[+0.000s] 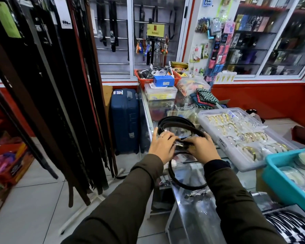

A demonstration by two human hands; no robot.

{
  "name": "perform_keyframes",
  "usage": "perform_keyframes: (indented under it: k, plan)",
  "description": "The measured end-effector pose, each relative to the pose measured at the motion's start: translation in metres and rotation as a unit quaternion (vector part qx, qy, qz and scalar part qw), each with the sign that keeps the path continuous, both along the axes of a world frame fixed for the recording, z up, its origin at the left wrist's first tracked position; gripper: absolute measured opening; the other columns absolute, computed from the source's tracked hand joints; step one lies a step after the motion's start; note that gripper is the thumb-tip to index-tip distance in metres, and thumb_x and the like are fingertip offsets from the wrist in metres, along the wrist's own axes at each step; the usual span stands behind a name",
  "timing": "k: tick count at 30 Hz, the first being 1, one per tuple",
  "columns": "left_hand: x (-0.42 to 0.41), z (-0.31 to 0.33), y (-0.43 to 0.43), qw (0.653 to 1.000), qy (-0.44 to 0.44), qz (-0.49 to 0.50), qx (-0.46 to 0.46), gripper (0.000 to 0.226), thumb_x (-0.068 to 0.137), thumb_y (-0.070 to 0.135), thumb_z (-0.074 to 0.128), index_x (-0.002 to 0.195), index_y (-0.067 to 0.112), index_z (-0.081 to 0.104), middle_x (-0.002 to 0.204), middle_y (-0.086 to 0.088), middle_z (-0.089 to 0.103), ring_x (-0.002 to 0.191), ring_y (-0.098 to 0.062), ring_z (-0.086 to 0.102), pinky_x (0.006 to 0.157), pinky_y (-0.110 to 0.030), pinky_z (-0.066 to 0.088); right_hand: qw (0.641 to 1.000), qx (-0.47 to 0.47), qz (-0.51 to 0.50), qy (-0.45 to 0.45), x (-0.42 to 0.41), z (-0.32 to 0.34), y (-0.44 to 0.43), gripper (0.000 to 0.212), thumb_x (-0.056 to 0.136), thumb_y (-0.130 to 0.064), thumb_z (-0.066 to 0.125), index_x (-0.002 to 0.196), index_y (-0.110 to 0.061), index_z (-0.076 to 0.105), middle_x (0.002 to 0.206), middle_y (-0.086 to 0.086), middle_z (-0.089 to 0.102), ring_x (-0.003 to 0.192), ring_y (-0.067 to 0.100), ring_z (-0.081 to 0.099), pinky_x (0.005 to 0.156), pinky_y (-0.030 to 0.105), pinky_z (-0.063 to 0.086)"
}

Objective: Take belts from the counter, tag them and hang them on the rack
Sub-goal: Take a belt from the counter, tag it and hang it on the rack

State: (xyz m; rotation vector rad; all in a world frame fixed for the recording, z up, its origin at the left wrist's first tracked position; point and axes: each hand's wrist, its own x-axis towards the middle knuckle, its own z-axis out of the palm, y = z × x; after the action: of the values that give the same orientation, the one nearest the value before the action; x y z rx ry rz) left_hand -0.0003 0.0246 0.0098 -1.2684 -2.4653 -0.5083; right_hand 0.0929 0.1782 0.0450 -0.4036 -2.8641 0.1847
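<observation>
A black belt [176, 122] lies coiled over the near end of the glass counter [197, 205], looping behind and below my hands. My left hand [161, 147] and my right hand [202, 148] both grip it around the buckle [180, 144], which shows between them. A lower loop of the belt [173, 175] hangs toward me under my wrists. A small white tag or scrap [173, 162] sits by that loop. The belt rack [48, 88] stands to my left, full of dark hanging belts with tags at the top.
A clear box of gold bangles [239, 138] lies right of my hands, a turquoise tray [278, 175] nearer right. A blue suitcase [124, 118] stands beside the counter. An orange basket [143, 80] and boxes crowd the far end. Cartons [11, 166] sit on the floor at left.
</observation>
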Motion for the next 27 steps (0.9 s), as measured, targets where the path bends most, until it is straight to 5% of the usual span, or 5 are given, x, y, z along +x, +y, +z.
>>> perform_keyframes:
  k: [8, 12, 18, 23, 27]
  plan:
    - [-0.034, 0.035, -0.078, 0.966, -0.014, 0.068, 0.25, 0.049, 0.102, 0.016, 0.048, 0.15, 0.024, 0.041, 0.15, -0.009, 0.045, 0.137, -0.029, 0.045, 0.115, -0.046, 0.038, 0.971, -0.18, 0.145, 0.053, -0.059, 0.054, -0.075, 0.043, 0.082, -0.011, 0.076, 0.124, -0.012, 0.07, 0.118, 0.009, 0.075, 0.113, 0.022, 0.068, 0.104, 0.034, 0.047]
    - [-0.042, 0.046, -0.121, 0.848, -0.209, 0.116, 0.472, 0.064, 0.099, 0.018, 0.061, 0.153, 0.021, 0.028, 0.135, -0.011, 0.056, 0.112, -0.025, 0.062, 0.095, -0.02, 0.051, 0.941, -0.28, 0.178, 0.071, -0.086, 0.059, -0.123, 0.041, 0.081, -0.012, 0.079, 0.122, -0.011, 0.071, 0.114, 0.006, 0.076, 0.109, 0.015, 0.069, 0.096, 0.024, 0.051]
    - [-0.055, 0.052, -0.179, 0.733, -0.37, 0.135, 0.555, 0.023, 0.091, 0.015, 0.072, 0.104, -0.004, 0.069, 0.101, -0.025, 0.071, 0.098, -0.039, 0.07, 0.079, -0.047, 0.064, 0.878, -0.432, 0.201, 0.052, -0.11, 0.051, -0.18, 0.047, 0.08, -0.016, 0.081, 0.125, -0.006, 0.068, 0.121, 0.01, 0.072, 0.119, 0.025, 0.065, 0.108, 0.044, 0.05]
    - [-0.052, 0.065, -0.216, 0.739, -0.35, 0.142, 0.558, 0.032, 0.088, 0.012, 0.075, 0.11, -0.01, 0.068, 0.108, -0.031, 0.071, 0.101, -0.038, 0.07, 0.09, -0.047, 0.06, 0.886, -0.404, 0.211, 0.084, -0.115, 0.047, -0.207, 0.037, 0.072, -0.031, 0.087, 0.106, -0.018, 0.078, 0.096, -0.004, 0.077, 0.08, -0.002, 0.071, 0.073, 0.007, 0.055]
    - [-0.05, 0.092, -0.237, 0.728, -0.31, 0.147, 0.594, 0.02, 0.083, 0.01, 0.079, 0.101, 0.004, 0.073, 0.098, -0.017, 0.075, 0.093, -0.021, 0.07, 0.091, -0.043, 0.06, 0.846, -0.467, 0.241, 0.09, -0.118, 0.059, -0.228, 0.029, 0.081, -0.019, 0.081, 0.107, -0.007, 0.077, 0.097, 0.011, 0.079, 0.091, 0.019, 0.077, 0.083, 0.03, 0.062]
